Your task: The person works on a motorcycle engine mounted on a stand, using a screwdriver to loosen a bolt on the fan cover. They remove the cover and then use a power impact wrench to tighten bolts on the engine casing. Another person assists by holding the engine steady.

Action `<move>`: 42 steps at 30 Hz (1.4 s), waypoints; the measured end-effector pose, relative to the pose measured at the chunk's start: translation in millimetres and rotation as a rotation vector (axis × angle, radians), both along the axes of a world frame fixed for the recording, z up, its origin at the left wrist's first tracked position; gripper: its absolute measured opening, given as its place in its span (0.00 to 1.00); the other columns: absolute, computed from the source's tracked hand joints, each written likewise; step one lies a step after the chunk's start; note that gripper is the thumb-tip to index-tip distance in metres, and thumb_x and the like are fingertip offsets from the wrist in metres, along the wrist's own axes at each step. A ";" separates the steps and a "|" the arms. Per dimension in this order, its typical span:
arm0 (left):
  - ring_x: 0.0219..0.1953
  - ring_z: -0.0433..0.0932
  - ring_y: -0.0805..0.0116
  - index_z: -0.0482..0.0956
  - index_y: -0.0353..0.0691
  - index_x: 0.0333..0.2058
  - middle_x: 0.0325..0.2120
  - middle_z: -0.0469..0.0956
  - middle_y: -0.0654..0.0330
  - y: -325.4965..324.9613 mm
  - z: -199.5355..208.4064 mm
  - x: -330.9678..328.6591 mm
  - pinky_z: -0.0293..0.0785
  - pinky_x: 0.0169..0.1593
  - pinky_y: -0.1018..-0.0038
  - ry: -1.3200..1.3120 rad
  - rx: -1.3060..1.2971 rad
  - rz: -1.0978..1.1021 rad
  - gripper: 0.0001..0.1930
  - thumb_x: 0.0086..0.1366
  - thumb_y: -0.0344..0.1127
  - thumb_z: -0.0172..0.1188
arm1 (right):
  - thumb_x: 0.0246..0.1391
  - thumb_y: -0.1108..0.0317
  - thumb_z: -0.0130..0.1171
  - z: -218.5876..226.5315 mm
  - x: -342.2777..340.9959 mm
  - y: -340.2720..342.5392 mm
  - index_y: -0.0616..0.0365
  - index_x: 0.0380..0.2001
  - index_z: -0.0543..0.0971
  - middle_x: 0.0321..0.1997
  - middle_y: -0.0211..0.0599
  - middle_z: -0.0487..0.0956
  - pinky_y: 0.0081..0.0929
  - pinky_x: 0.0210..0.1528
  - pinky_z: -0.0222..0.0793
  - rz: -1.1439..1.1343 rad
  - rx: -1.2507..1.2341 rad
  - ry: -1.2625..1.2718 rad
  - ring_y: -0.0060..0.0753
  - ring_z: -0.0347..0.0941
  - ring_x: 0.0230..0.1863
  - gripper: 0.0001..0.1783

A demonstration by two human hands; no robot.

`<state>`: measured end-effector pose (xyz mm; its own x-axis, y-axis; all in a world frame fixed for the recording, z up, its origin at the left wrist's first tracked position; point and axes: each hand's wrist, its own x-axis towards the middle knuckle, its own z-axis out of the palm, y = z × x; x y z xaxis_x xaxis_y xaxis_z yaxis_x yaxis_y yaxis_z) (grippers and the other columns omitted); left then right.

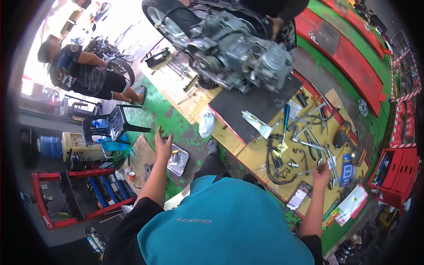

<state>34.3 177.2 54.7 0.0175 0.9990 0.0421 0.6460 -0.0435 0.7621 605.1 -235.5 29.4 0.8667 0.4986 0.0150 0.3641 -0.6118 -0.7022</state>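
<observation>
My left hand point(163, 145) is raised over the green floor with its fingers spread and nothing in them. Below it lies a shallow metal tray point(183, 162) with small parts. My right hand point(321, 176) is over the right end of the yellow-topped workbench point(247, 154), its fingers closed around something small, too hidden to name. Beside that hand are wrenches point(334, 170) and a blue card point(348, 168). A phone point(300, 195) lies just left of my right wrist. Farther left on the bench rests a black wiring harness point(270, 165).
A large grey engine point(243, 57) on a motorcycle stands at the far side over a black mat point(247, 108); another person's hand point(276, 26) is behind it. A cordless drill point(342, 134) lies at right. A person point(79, 70) stands far left near a black chair point(115, 123).
</observation>
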 end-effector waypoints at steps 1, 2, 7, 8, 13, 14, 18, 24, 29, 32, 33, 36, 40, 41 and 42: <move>0.48 0.78 0.59 0.61 0.38 0.66 0.57 0.70 0.47 30.7 8.0 11.8 0.77 0.49 0.66 -0.040 0.038 -0.030 0.35 0.63 0.32 0.66 | 0.47 0.73 0.65 5.6 -5.7 -4.7 0.61 0.38 0.75 0.30 0.38 0.78 0.29 0.33 0.69 -0.059 0.000 0.005 0.30 0.73 0.29 0.14; 0.46 0.79 0.62 0.61 0.38 0.66 0.56 0.71 0.48 62.3 17.9 26.9 0.78 0.47 0.68 -0.082 0.070 -0.066 0.34 0.64 0.31 0.65 | 0.49 0.74 0.64 14.0 -14.6 -10.0 0.61 0.41 0.76 0.32 0.35 0.78 0.25 0.34 0.68 -0.124 -0.007 0.007 0.24 0.71 0.30 0.15; 0.52 0.77 0.60 0.59 0.39 0.67 0.56 0.72 0.48 210.6 42.3 103.0 0.76 0.53 0.67 -0.378 -0.195 -0.390 0.37 0.62 0.32 0.68 | 0.57 0.77 0.60 46.0 -104.1 19.2 0.63 0.44 0.77 0.34 0.31 0.76 0.21 0.36 0.68 -0.405 0.363 0.229 0.21 0.70 0.33 0.11; 0.56 0.75 0.58 0.56 0.40 0.68 0.58 0.70 0.47 230.6 43.2 121.1 0.75 0.55 0.66 -0.439 -0.276 -0.457 0.40 0.61 0.32 0.68 | 0.58 0.77 0.60 54.1 -128.6 32.1 0.63 0.45 0.77 0.35 0.31 0.77 0.20 0.36 0.68 -0.477 0.378 0.269 0.20 0.70 0.33 0.11; 0.56 0.74 0.56 0.52 0.38 0.69 0.60 0.68 0.51 283.0 44.3 166.5 0.74 0.58 0.63 -0.498 -0.465 -0.774 0.50 0.51 0.20 0.71 | 0.59 0.76 0.61 102.2 -238.2 131.4 0.64 0.47 0.78 0.39 0.34 0.80 0.21 0.40 0.73 -0.456 0.524 0.397 0.24 0.76 0.35 0.12; 0.59 0.72 0.58 0.52 0.35 0.68 0.62 0.66 0.49 291.6 40.5 170.0 0.75 0.56 0.65 -0.452 -0.470 -0.851 0.45 0.55 0.20 0.69 | 0.59 0.76 0.62 111.4 -255.2 149.0 0.65 0.46 0.79 0.39 0.35 0.81 0.22 0.41 0.74 -0.432 0.536 0.416 0.25 0.77 0.35 0.12; 0.54 0.76 0.69 0.66 0.33 0.61 0.52 0.77 0.57 319.3 2.9 175.2 0.75 0.56 0.71 -0.531 -0.516 -0.906 0.34 0.55 0.17 0.67 | 0.59 0.76 0.61 145.3 -294.8 209.0 0.64 0.46 0.78 0.37 0.34 0.80 0.25 0.43 0.77 -0.330 0.422 0.501 0.26 0.78 0.35 0.12; 0.42 0.79 0.72 0.74 0.34 0.54 0.41 0.82 0.61 344.8 17.6 150.1 0.75 0.51 0.72 -0.432 -0.411 -0.986 0.27 0.55 0.20 0.69 | 0.59 0.77 0.61 140.7 -324.6 233.2 0.65 0.45 0.77 0.37 0.36 0.80 0.25 0.42 0.76 -0.228 0.453 0.487 0.27 0.78 0.36 0.11; 0.43 0.79 0.72 0.74 0.32 0.53 0.41 0.82 0.60 357.3 23.1 153.9 0.74 0.52 0.72 -0.441 -0.444 -1.106 0.26 0.55 0.20 0.68 | 0.59 0.79 0.60 129.3 -360.8 273.3 0.68 0.46 0.76 0.39 0.38 0.80 0.25 0.45 0.77 -0.205 0.501 0.557 0.29 0.80 0.38 0.11; 0.45 0.78 0.71 0.72 0.32 0.55 0.43 0.82 0.59 350.3 17.6 168.1 0.74 0.54 0.71 -0.609 -0.499 -1.175 0.27 0.56 0.20 0.68 | 0.59 0.78 0.61 121.4 -372.5 322.2 0.69 0.45 0.76 0.42 0.43 0.81 0.27 0.47 0.77 -0.143 0.409 0.613 0.32 0.80 0.41 0.11; 0.46 0.78 0.70 0.72 0.32 0.55 0.44 0.81 0.58 350.7 14.3 175.3 0.74 0.54 0.70 -0.559 -0.489 -1.191 0.27 0.56 0.20 0.68 | 0.59 0.78 0.61 116.9 -374.3 342.1 0.69 0.46 0.76 0.42 0.43 0.81 0.29 0.48 0.78 -0.108 0.435 0.622 0.33 0.80 0.42 0.12; 0.48 0.78 0.69 0.71 0.32 0.56 0.47 0.80 0.56 350.0 6.6 187.2 0.73 0.55 0.69 -0.482 -0.508 -1.207 0.28 0.57 0.24 0.68 | 0.58 0.79 0.61 99.5 -380.3 414.0 0.69 0.47 0.76 0.44 0.43 0.80 0.31 0.51 0.79 -0.166 0.619 0.755 0.36 0.81 0.44 0.13; 0.47 0.79 0.68 0.73 0.32 0.53 0.47 0.81 0.54 362.3 2.6 194.4 0.73 0.54 0.69 -0.384 -0.488 -1.264 0.24 0.58 0.27 0.69 | 0.57 0.81 0.62 72.6 -375.0 509.4 0.68 0.45 0.75 0.43 0.43 0.80 0.28 0.53 0.78 -0.295 0.829 0.808 0.32 0.80 0.46 0.13; 0.46 0.79 0.68 0.74 0.32 0.52 0.45 0.82 0.55 363.4 8.7 195.9 0.74 0.53 0.69 -0.355 -0.519 -1.291 0.23 0.58 0.27 0.69 | 0.56 0.81 0.62 59.8 -373.2 527.1 0.67 0.45 0.75 0.43 0.43 0.80 0.28 0.52 0.78 -0.329 0.878 0.789 0.32 0.80 0.46 0.13; 0.45 0.79 0.69 0.75 0.32 0.50 0.44 0.82 0.55 362.1 20.6 197.1 0.74 0.52 0.69 -0.325 -0.550 -1.318 0.22 0.59 0.28 0.69 | 0.57 0.81 0.61 53.8 -372.7 542.4 0.67 0.45 0.75 0.43 0.42 0.80 0.29 0.52 0.79 -0.399 0.949 0.792 0.33 0.80 0.45 0.12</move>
<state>231.4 539.3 75.3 0.9757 0.1590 -0.1509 0.1703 -0.1158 0.9786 232.4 306.9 83.2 0.8874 0.2827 -0.3641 -0.4380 0.2704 -0.8574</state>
